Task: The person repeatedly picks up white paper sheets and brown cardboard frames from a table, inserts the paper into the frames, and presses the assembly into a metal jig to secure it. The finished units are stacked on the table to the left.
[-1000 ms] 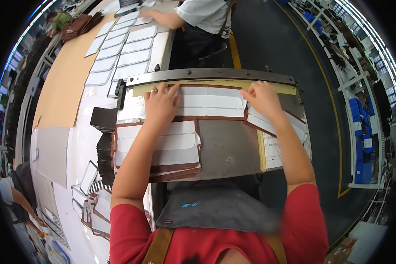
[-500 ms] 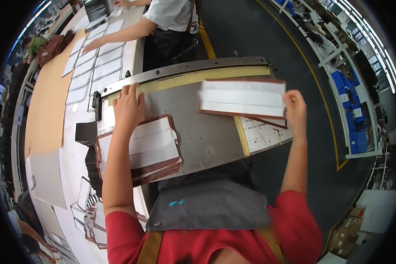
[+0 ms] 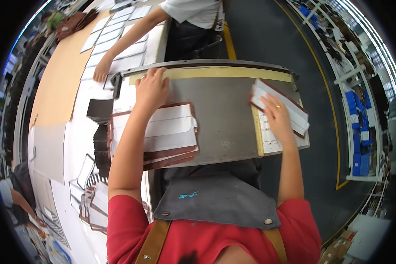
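My right hand (image 3: 277, 115) lies over a white rectangular panel with brown edges (image 3: 295, 110), its fingers stretched out on top. The panel rests at a slant over the right end of a grey metal plate (image 3: 224, 119), above a paper sheet with ruled lines (image 3: 268, 134). At the plate's far left, my left hand (image 3: 153, 90) has its fingers spread close to the yellow strip (image 3: 198, 73); nothing shows in its grasp. Under my left forearm is a stack of similar brown-edged white panels (image 3: 171, 127), partly hidden by the arm.
A raised metal rail (image 3: 215, 64) runs along the plate's far edge. Left of it stand stacks of black pieces (image 3: 100, 110) on a long white table (image 3: 75, 145). Beyond, a co-worker's hand (image 3: 102, 69) reaches over rows of white panels (image 3: 105, 46). Shelves with blue bins (image 3: 361, 149) line the right.
The single panel has moved right and turned to a slant on the plate's right end. My right hand has gone from gripping its right edge to lying on top. The co-worker's hand has shifted nearer.
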`<control>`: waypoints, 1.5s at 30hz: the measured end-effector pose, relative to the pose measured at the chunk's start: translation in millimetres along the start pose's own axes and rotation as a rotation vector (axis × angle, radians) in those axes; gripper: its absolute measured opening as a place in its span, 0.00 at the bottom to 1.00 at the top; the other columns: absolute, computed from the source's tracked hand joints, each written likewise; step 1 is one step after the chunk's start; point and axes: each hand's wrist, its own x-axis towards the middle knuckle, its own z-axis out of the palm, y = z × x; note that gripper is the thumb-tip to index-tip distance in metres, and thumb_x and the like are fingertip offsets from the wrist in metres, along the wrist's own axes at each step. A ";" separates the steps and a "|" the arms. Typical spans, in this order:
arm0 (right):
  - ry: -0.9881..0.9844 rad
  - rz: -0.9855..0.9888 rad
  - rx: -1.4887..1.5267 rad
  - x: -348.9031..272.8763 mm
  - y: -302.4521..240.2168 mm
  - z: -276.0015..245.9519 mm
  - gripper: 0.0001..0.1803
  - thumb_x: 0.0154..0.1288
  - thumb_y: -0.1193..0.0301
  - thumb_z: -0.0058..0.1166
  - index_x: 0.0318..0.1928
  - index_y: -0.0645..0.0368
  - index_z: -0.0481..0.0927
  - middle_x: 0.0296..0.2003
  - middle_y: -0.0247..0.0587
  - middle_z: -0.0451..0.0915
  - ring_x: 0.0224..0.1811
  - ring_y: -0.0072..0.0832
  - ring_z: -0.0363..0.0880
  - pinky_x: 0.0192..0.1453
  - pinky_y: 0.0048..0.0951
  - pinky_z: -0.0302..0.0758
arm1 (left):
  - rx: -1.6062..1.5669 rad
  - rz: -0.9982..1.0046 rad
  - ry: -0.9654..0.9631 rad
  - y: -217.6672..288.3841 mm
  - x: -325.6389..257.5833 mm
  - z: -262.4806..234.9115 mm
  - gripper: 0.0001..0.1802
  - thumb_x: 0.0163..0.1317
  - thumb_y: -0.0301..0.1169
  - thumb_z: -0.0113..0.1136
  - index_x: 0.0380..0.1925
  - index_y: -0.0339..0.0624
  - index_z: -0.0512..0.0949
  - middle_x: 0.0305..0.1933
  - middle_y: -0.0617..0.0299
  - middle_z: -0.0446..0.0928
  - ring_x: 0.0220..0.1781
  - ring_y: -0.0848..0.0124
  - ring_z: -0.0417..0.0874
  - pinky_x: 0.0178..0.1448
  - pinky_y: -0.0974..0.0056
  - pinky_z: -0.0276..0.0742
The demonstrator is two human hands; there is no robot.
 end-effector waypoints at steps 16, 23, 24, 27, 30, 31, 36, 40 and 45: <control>-0.509 0.197 0.922 106.6 -159.7 64.0 0.15 0.60 0.76 0.52 0.49 0.62 0.74 0.31 0.33 0.76 0.31 0.17 0.73 0.37 0.21 0.71 | -0.098 -0.048 0.050 -2.9 0.7 -15.1 0.16 0.65 0.37 0.50 0.51 0.49 0.74 0.54 0.56 0.74 0.56 0.49 0.74 0.61 0.48 0.61; -0.174 0.343 0.886 140.1 -84.4 60.0 0.13 0.58 0.81 0.50 0.45 0.63 0.72 0.28 0.31 0.72 0.29 0.17 0.72 0.36 0.19 0.71 | -0.137 0.001 0.053 0.9 -0.2 -21.0 0.14 0.64 0.35 0.52 0.48 0.47 0.75 0.53 0.57 0.74 0.54 0.51 0.74 0.61 0.49 0.62; -0.149 0.376 0.889 144.5 -69.9 60.1 0.13 0.58 0.81 0.50 0.45 0.63 0.71 0.27 0.31 0.72 0.29 0.17 0.72 0.35 0.19 0.71 | -0.098 0.006 0.019 2.9 -1.0 -19.0 0.14 0.64 0.35 0.52 0.48 0.47 0.75 0.54 0.57 0.74 0.55 0.52 0.73 0.61 0.50 0.62; -0.061 0.383 0.791 151.5 -42.0 67.0 0.11 0.57 0.80 0.51 0.43 0.63 0.71 0.28 0.35 0.74 0.27 0.19 0.73 0.32 0.22 0.72 | 0.028 0.051 -0.035 0.9 -6.8 -7.4 0.14 0.64 0.35 0.52 0.49 0.48 0.75 0.55 0.57 0.73 0.58 0.53 0.71 0.62 0.50 0.61; 0.058 0.294 0.604 153.5 -33.6 69.9 0.10 0.57 0.79 0.53 0.41 0.63 0.71 0.29 0.39 0.76 0.30 0.26 0.76 0.35 0.26 0.74 | 0.093 0.084 -0.116 -0.8 -11.1 2.3 0.18 0.65 0.36 0.50 0.54 0.49 0.73 0.60 0.54 0.69 0.63 0.54 0.69 0.65 0.48 0.59; 0.117 0.191 0.480 151.0 -34.1 69.7 0.10 0.57 0.79 0.53 0.40 0.63 0.71 0.29 0.40 0.76 0.31 0.28 0.77 0.36 0.28 0.74 | 0.098 0.091 -0.107 -0.4 -13.4 5.6 0.19 0.65 0.36 0.50 0.55 0.48 0.72 0.62 0.54 0.68 0.63 0.54 0.68 0.66 0.47 0.59; -0.002 -0.255 -0.079 116.6 -50.8 54.5 0.11 0.62 0.69 0.54 0.45 0.58 0.78 0.47 0.38 0.79 0.47 0.34 0.77 0.55 0.43 0.69 | 0.138 0.108 -0.114 2.7 -13.8 13.6 0.23 0.66 0.38 0.48 0.60 0.46 0.67 0.67 0.48 0.63 0.68 0.52 0.65 0.69 0.46 0.56; -0.010 -0.238 -0.269 103.5 -55.5 54.5 0.18 0.66 0.65 0.50 0.55 0.53 0.76 0.56 0.34 0.76 0.56 0.33 0.73 0.67 0.49 0.59 | 0.126 0.093 -0.111 3.5 -12.7 17.4 0.24 0.67 0.39 0.46 0.61 0.45 0.66 0.68 0.48 0.62 0.69 0.52 0.63 0.70 0.47 0.55; -0.022 -0.217 -0.298 107.5 -53.9 57.5 0.19 0.68 0.66 0.47 0.58 0.51 0.74 0.57 0.33 0.76 0.59 0.32 0.72 0.69 0.51 0.54 | 0.157 0.104 -0.068 5.6 -10.8 20.6 0.23 0.68 0.39 0.46 0.62 0.46 0.65 0.66 0.51 0.64 0.68 0.53 0.63 0.69 0.49 0.57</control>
